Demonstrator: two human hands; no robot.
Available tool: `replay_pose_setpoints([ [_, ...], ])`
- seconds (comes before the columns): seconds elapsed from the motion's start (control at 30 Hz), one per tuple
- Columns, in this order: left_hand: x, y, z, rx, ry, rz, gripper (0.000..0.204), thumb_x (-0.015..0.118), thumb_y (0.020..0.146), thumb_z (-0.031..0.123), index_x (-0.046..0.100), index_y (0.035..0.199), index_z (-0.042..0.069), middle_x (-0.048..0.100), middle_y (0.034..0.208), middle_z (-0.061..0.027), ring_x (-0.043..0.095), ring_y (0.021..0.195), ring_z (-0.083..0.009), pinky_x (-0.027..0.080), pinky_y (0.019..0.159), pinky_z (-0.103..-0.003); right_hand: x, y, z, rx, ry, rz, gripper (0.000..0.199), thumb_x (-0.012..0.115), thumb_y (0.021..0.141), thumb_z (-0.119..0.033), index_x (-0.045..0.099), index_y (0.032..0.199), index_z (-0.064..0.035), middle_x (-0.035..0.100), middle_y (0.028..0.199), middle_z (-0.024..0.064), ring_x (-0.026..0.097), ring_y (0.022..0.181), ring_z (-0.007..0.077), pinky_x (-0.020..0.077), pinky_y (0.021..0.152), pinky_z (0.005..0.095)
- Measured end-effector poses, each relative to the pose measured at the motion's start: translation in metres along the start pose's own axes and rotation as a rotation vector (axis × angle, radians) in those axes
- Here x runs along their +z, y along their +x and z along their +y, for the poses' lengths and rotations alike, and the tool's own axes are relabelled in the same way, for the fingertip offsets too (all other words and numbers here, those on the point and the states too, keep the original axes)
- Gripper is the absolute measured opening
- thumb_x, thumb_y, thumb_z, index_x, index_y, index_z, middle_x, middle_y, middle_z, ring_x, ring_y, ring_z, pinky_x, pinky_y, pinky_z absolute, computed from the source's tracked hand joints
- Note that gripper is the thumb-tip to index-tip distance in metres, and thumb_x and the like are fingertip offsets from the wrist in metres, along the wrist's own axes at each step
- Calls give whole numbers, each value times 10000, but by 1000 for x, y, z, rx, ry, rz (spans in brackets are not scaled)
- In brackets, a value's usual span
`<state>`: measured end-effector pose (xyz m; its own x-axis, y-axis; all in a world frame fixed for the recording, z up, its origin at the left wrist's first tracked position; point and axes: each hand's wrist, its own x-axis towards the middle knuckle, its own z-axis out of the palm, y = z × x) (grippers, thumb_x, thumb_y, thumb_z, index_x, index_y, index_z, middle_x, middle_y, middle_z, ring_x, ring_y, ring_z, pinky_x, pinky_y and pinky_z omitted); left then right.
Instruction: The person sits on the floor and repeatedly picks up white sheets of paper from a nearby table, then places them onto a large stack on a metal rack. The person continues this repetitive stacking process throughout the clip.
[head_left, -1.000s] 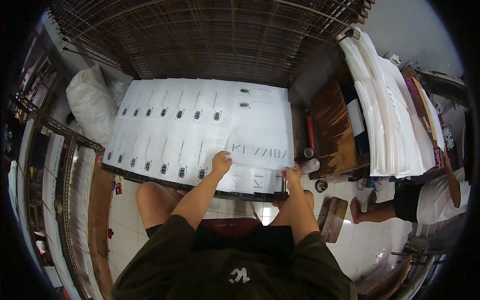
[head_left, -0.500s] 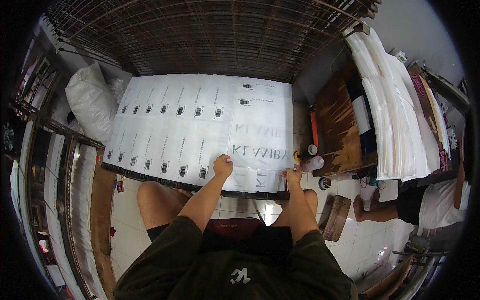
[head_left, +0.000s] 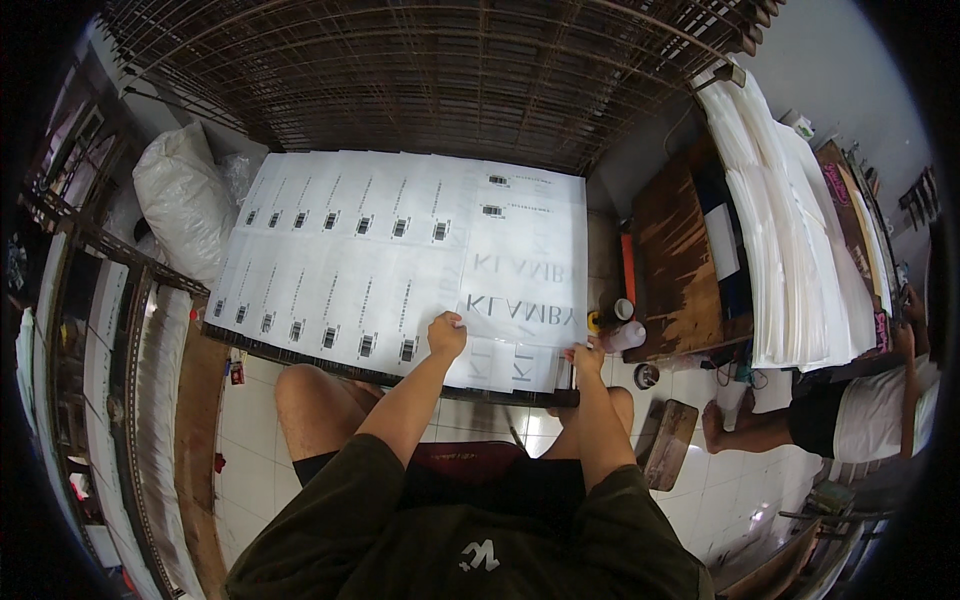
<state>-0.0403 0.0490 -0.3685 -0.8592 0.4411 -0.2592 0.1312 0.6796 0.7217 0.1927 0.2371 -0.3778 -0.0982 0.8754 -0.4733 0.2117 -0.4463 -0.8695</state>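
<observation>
In the head view, the top sheet [head_left: 520,286] of thin white paper lies almost flat on the right end of the worktop [head_left: 520,398]. A second ago its near part is lifted and bowed; now it is down, and a fainter row of lettering shows through from underneath, above its own grey lettering.

The left hand [head_left: 446,336] is curled, thumb and fingers pinching the sheet at its near left corner. The right hand [head_left: 587,358] pinches the near right corner with its fingertips. Both hands keep nearly the same place as before, only a little closer to the person's body.

To the left, the other sheets [head_left: 335,270], with two rows of barcodes, lie overlapped just as they do earlier. A small yellow thing [head_left: 593,321], too small to make out, now shows beside the right edge, next to a jar [head_left: 622,309] and a pale bottle [head_left: 628,337]; a second ago it cannot be seen. At far right, the co-worker [head_left: 875,410] remains near the tall paper stack [head_left: 770,230].
</observation>
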Motion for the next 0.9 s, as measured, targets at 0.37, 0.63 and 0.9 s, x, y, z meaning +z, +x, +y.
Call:
replay_pose_setpoints([
  [0.37,-52,6,76,371,77,268,472,738,681,259,552,1094,124,535,1046,-134,521,1004,-313,453,839,-422,-29,4,23,-217,-560,266,465,700,702,-187,526,1097,-14,575,903,192,604,860,273,492,733,359],
  [0.63,-289,62,347,449,-1221,-61,612,591,883,355,330,1318,12,526,1153,-142,522,1058,-256,474,867,-350,-65,-93,-59,-516,-47,-50,367,669,816,-163,528,1133,-44,556,882,65,548,745,144,466,654,280],
  [0.9,-327,51,398,268,-1514,-48,239,321,999,292,425,896,103,576,882,-45,585,951,-196,446,816,-323,-131,-128,-37,-532,357,93,193,594,874,-112,531,1048,-58,535,737,31,474,564,64,403,504,185],
])
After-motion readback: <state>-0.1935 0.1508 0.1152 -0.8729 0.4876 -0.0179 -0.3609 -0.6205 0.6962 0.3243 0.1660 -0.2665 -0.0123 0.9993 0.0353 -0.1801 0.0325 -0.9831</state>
